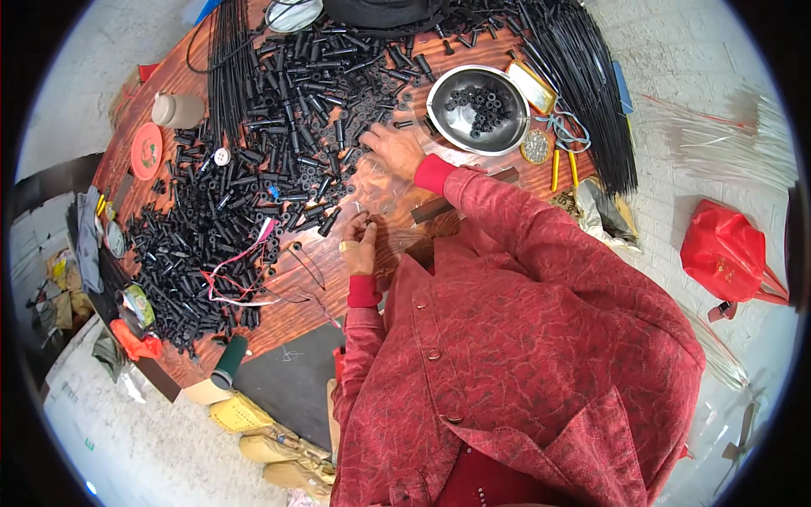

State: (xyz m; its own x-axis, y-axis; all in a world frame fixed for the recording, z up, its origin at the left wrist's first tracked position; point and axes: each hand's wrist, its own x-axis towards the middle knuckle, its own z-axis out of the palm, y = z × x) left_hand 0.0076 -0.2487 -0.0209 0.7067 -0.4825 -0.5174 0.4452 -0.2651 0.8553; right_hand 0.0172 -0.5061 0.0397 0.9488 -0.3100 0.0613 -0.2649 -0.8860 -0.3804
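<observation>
Left hand (359, 243) pinched, right hand (394, 150) half-curled, holds I can't make out; black washers (372, 106) litter the wood-grained table (182, 76).

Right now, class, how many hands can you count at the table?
2. The right hand is at the edge of the heaped black parts, left of the metal bowl; the left hand is lower and further left, fingers curled.

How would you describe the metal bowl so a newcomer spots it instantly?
On the wooden table, look just beyond the right hand, toward the picture's upper right. There sits a round, shiny metal bowl with small black rings inside; it's far wider than the small round container beside it.
</observation>
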